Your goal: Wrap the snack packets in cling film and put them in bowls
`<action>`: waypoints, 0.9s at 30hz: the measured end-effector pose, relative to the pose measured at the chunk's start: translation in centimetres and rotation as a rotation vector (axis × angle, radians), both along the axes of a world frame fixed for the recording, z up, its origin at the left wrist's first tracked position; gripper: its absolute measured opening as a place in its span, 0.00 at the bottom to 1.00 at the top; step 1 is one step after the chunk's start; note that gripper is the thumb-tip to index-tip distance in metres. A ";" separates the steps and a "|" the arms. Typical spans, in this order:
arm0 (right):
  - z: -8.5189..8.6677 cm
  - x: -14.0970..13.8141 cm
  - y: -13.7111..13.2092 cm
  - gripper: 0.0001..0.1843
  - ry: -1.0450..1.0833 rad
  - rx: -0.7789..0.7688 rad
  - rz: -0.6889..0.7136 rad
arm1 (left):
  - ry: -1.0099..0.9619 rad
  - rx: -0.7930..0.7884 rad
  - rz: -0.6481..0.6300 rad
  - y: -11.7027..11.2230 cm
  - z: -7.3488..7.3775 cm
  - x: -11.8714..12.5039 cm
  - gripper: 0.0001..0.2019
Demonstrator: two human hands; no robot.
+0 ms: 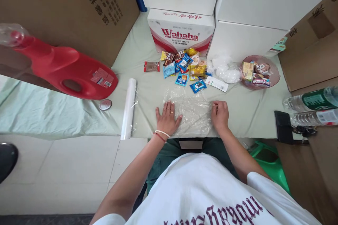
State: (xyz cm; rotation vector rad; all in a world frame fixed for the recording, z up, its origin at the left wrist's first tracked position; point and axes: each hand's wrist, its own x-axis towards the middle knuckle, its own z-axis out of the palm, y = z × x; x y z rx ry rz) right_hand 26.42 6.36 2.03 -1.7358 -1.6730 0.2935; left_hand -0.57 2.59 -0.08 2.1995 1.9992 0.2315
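Note:
A clear plastic bag (191, 110) lies flat on the pale green cloth (148, 88) in front of me. My left hand (167, 117) rests flat on the bag's left edge with its fingers stretched out. My right hand (219, 114) is at the bag's right edge, fingers curled and pinching the plastic. Beyond the bag lies a heap of small wrapped snacks (185, 65).
A roll of clear bags (129, 108) lies left of the bag. A red jug (66, 70) lies on its side at left. A Wahaha carton (181, 30) stands behind the snacks. A pink bowl (273, 68) of snacks, bottles (311, 107) and a black phone (283, 126) are at right.

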 end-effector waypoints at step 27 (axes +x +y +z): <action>4.2 -6.1 14.1 0.19 0.102 -0.024 0.311 | -0.152 0.027 -0.023 -1.0 0.3 -1.2 0.42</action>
